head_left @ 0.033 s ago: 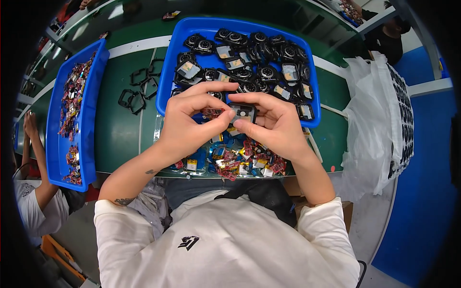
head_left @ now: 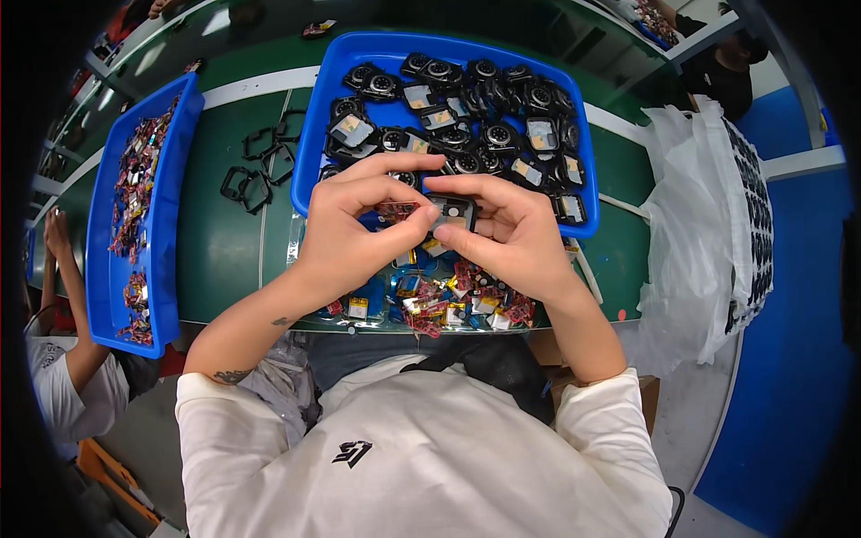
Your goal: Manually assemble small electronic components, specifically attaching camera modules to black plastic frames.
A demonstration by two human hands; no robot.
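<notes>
Between the fingers and thumb of my right hand [head_left: 516, 231] is a dark watch case [head_left: 459, 217], its open inner side showing grey and black parts. My left hand [head_left: 354, 215] pinches a small red circuit board [head_left: 392, 212] against the case's left side; the fingertips partly hide where the two meet. Below both hands, a loose pile of red circuit boards [head_left: 421, 316] with small silver-and-yellow batteries [head_left: 359, 308] lies at the table's near edge. Just beyond the hands, a blue tray [head_left: 308, 152] holds many black watch cases [head_left: 500, 136], some face up, others showing their inner side.
Several black frames [head_left: 247, 186] lie left of the tray. Farther left stands a narrow blue bin [head_left: 172, 206] with red boards. A translucent plastic bag [head_left: 686, 224] beside stacked black parts [head_left: 760, 233] stands at the right. Another person's hands [head_left: 56, 233] show at the far left.
</notes>
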